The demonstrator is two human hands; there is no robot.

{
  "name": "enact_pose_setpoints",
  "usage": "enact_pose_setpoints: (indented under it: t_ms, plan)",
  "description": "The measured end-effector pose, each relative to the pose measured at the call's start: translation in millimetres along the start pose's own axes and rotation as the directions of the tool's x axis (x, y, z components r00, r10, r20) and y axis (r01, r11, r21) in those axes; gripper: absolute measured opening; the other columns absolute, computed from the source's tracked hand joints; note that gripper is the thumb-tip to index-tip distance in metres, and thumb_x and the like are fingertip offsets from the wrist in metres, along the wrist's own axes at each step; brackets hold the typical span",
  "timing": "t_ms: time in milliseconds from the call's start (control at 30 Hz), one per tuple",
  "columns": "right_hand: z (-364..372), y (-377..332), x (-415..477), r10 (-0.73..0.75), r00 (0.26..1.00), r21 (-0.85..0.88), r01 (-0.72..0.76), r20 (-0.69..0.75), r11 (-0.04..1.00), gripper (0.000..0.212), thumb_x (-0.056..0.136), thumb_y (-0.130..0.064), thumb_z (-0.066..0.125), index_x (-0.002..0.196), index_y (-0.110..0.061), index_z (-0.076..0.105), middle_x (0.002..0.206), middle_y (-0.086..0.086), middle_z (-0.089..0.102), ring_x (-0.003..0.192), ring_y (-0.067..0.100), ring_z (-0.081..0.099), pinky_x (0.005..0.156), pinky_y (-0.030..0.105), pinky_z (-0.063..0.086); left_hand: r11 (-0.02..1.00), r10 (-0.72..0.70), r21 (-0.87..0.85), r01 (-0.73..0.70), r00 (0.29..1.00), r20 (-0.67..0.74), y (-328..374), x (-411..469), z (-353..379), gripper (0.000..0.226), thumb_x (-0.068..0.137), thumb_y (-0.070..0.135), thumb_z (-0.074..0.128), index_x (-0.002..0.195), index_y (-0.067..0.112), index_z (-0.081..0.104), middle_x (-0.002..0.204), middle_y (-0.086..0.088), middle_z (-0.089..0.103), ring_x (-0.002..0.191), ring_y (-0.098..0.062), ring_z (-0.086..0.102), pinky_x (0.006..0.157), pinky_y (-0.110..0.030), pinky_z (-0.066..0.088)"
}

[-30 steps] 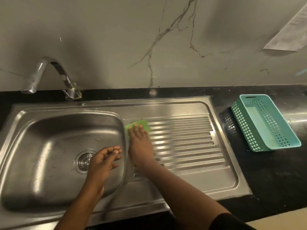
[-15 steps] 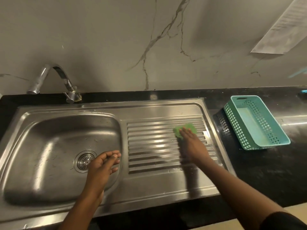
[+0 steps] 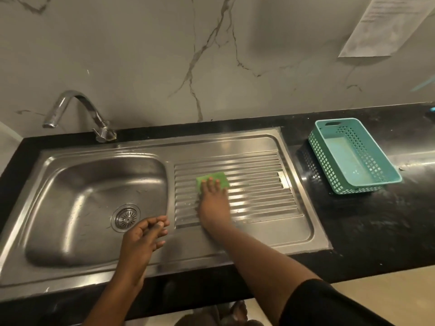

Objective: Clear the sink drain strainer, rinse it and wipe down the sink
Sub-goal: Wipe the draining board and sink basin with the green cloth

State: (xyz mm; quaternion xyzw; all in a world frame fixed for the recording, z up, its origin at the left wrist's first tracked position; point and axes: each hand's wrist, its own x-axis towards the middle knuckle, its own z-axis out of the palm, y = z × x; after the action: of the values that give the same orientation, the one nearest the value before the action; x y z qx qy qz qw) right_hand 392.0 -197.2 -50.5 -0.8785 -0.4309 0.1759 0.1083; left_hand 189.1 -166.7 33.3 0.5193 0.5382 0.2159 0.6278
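Head view looks down on my right hand (image 3: 213, 203), which lies flat with its fingers straight, pressing on a green sponge (image 3: 215, 178). The sponge sits on the ridged drainboard (image 3: 259, 184), in its left half. My fingertips cover the sponge's near edge, and its far part shows beyond them. My forearm runs back to the near right and ends in a dark sleeve (image 3: 317, 302) at the bottom of the frame.

To the left and nearer, my left hand (image 3: 143, 241) hovers by the basin's near right corner. Its fingers are loosely curled with the thumb close to them, and it grips nothing (I cannot tell whether it touches the steel below). Just left of it, the round drain strainer (image 3: 126, 217) sits in its hole in the basin floor. The steel sink (image 3: 211, 252) has the basin on the left and the drainboard on the right, and it is set into a black countertop (image 3: 376, 220).

At the far side of the sink, toward the left, a curved chrome faucet (image 3: 77, 109) arcs leftward with its spout pointing down. Right of the sink, well apart from both hands, a teal perforated basket (image 3: 323, 161) stands on the countertop. Behind everything rises a pale wall (image 3: 164, 55) with marble veins. A printed sheet of paper (image 3: 386, 24) hangs on it at the far right, its text too blurred to read.
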Motion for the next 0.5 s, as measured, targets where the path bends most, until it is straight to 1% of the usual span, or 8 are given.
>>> enact_pose_setpoints:
  t_ms: [67, 133, 200, 267, 333, 433, 500]
  plan:
    - [7, -25, -2, -0.1, 0.993, 0.02, 0.099, 0.057, 0.995, 0.072, 0.099, -0.019, 0.049, 0.163, -0.018, 0.018, 0.172, 0.007, 0.008, 0.159, 0.029, 0.003, 0.128, 0.052, 0.006, 1.0, 0.005, 0.003, -0.005, 1.0, -0.021, -2, -8, -1, 0.017, 0.101, 0.009, 0.06, 0.109, 0.012, 0.075, 0.11, -0.01, 0.079, 0.108, -0.031, 0.072, 0.083, -0.039, 0.057]
    - [8, -28, -3, -0.213, 0.973, 0.049, 0.209, 0.086, 0.977, 0.068, 0.096, -0.015, 0.048, 0.161, -0.022, 0.029, 0.171, 0.004, 0.017, 0.159, 0.027, 0.009, 0.128, 0.05, 0.01, 1.0, 0.006, 0.013, -0.006, 0.999, -0.033, -5, -16, 0, 0.017, 0.101, 0.01, 0.061, 0.11, 0.013, 0.075, 0.11, -0.009, 0.08, 0.108, -0.03, 0.073, 0.082, -0.038, 0.057]
    - [4, -12, -6, -0.349, 0.932, 0.013, 0.349, 0.095, 0.937, 0.066, 0.094, -0.017, 0.051, 0.158, -0.022, 0.036, 0.168, 0.002, 0.026, 0.157, 0.025, 0.017, 0.127, 0.047, 0.015, 1.0, 0.002, 0.017, -0.002, 0.999, -0.034, -7, -22, 2, 0.017, 0.101, 0.01, 0.061, 0.11, 0.013, 0.075, 0.11, -0.008, 0.08, 0.109, -0.03, 0.072, 0.082, -0.038, 0.056]
    - [-1, 19, -9, -0.417, 0.906, -0.026, 0.42, 0.075, 0.907, 0.065, 0.093, -0.018, 0.052, 0.157, -0.021, 0.038, 0.166, 0.002, 0.032, 0.155, 0.024, 0.024, 0.126, 0.043, 0.019, 1.0, 0.0, 0.029, 0.0, 1.0, -0.016, -9, -25, 7, 0.017, 0.102, 0.011, 0.061, 0.109, 0.015, 0.075, 0.109, -0.006, 0.08, 0.109, -0.028, 0.073, 0.084, -0.039, 0.057]
    - [-8, 58, -11, -0.379, 0.925, -0.036, 0.38, 0.033, 0.924, 0.065, 0.094, -0.019, 0.05, 0.158, -0.022, 0.037, 0.166, 0.001, 0.032, 0.155, 0.022, 0.025, 0.127, 0.042, 0.019, 0.999, -0.001, 0.04, 0.001, 1.0, 0.009, -11, -27, 12, 0.018, 0.102, 0.012, 0.06, 0.11, 0.016, 0.075, 0.109, -0.005, 0.08, 0.109, -0.027, 0.073, 0.087, -0.041, 0.057]
    - [-25, 115, -17, -0.234, 0.971, -0.063, 0.232, -0.04, 0.971, 0.066, 0.095, -0.022, 0.052, 0.159, -0.024, 0.034, 0.167, -0.002, 0.029, 0.156, 0.021, 0.024, 0.127, 0.043, 0.021, 0.999, -0.001, 0.042, 0.0, 0.999, 0.037, -12, -26, 19, 0.018, 0.102, 0.011, 0.06, 0.111, 0.015, 0.075, 0.111, -0.007, 0.079, 0.109, -0.027, 0.073, 0.091, -0.042, 0.058]
    - [-38, 148, -22, -0.149, 0.985, -0.085, 0.142, -0.086, 0.986, 0.064, 0.098, -0.025, 0.05, 0.16, -0.023, 0.031, 0.167, -0.002, 0.027, 0.156, 0.021, 0.023, 0.127, 0.044, 0.021, 0.999, 0.002, 0.052, -0.006, 0.998, 0.066, -12, -23, 22, 0.018, 0.102, 0.012, 0.06, 0.11, 0.016, 0.076, 0.11, -0.006, 0.08, 0.109, -0.027, 0.073, 0.092, -0.042, 0.058]
